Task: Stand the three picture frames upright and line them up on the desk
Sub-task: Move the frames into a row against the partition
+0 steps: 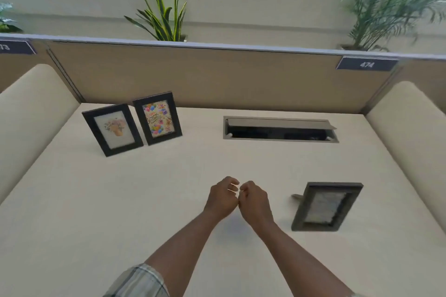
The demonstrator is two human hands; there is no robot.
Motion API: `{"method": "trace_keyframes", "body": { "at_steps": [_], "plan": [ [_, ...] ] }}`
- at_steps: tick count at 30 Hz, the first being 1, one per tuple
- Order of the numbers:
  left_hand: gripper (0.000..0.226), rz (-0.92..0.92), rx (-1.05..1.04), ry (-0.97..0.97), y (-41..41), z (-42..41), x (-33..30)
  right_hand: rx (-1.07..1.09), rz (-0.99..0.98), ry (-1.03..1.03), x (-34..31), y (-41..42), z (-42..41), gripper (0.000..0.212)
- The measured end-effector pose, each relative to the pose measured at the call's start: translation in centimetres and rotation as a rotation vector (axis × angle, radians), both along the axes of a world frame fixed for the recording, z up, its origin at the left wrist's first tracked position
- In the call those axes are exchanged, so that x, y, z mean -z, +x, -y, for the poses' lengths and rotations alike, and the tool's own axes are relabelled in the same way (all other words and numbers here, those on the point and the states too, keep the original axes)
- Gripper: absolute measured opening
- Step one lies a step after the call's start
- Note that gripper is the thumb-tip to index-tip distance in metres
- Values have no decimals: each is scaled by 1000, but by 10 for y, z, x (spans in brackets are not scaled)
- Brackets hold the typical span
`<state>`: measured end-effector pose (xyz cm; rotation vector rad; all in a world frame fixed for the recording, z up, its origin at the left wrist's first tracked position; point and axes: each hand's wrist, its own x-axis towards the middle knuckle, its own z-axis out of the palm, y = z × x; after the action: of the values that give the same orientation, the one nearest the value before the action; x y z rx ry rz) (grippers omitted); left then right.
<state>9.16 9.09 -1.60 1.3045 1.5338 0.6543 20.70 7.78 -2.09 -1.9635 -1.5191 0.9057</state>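
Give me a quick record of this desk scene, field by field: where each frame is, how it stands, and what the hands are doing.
flower frame: upright, back left of desk
birthday frame: upright, just right of the flower frame
third frame: lying down, front right, stand sticking out at its left
left hand: loosely curled, empty, mid-desk
right hand: loosely curled, empty, touching the left hand
cable hatch: lid open, back right
frames left to stand: one

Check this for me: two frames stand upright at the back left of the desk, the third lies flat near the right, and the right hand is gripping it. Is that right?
Not quite. In the head view the right hand grips nothing; it is curled beside the left hand, apart from the third frame. The rest holds: flower frame and birthday frame stand upright at the back left.
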Motion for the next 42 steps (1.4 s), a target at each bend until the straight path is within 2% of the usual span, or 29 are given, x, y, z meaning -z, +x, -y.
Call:
{"method": "trace_keyframes", "body": {
  "at_steps": [5,9,12,14,17,19,22,28,36,42],
  "plan": [
    [53,49,173,-40,78,29,7,35,110,-18,18,85,79,17],
    [71,120,236,-47,141,35,3,205,212,-57,25,162,111,17],
    [58,170,219,-61,168,29,4,323,238,-72,23,206,110,17],
    [47,190,179,-79,180,25,6,359,246,-96,20,226,103,29],
    [28,185,128,-81,190,22,9,334,186,-61,16,245,91,47],
    [21,193,105,-84,193,21,8,265,127,-18,13,250,81,45],
    [31,217,92,-96,191,19,6,205,69,27,8,249,67,34],
    [42,257,44,-89,146,-1,-4,122,10,99,-12,207,26,31],
    [41,233,-110,-50,31,-53,-30,-114,57,105,-38,100,-62,26],
    [26,120,-302,71,-42,-98,-33,-138,50,161,-64,26,-147,26]
  ]
}}
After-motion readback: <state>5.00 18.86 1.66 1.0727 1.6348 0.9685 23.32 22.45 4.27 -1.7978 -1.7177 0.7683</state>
